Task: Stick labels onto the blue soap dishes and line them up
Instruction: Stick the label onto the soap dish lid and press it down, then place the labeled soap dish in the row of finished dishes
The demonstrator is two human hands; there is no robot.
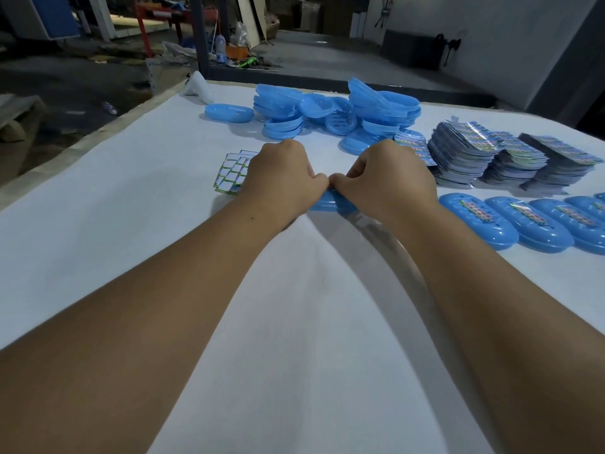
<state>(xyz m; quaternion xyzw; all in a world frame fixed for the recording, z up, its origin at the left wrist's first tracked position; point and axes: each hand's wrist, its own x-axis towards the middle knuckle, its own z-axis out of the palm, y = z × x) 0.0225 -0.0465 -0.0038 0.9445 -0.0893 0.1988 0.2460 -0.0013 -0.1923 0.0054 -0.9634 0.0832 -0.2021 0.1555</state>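
A blue soap dish [327, 202] lies on the white table [131, 244] in front of me, mostly hidden under both hands. My left hand [281, 178] and my right hand [383, 178] rest on top of it with fingers curled, thumbs meeting at its middle. To the right, a row of labelled blue soap dishes [510, 224] lies side by side. A heap of unlabelled blue dishes and lids [330, 109] sits at the back. Stacks of colourful labels [491, 155] stand right of my hands.
Used label sheets with white squares [230, 172] lie left of my left hand. A single closed blue dish [229, 113] sits at the back left. A white object [198, 86] rests near the table's far corner. Beyond the table is a cluttered workshop floor.
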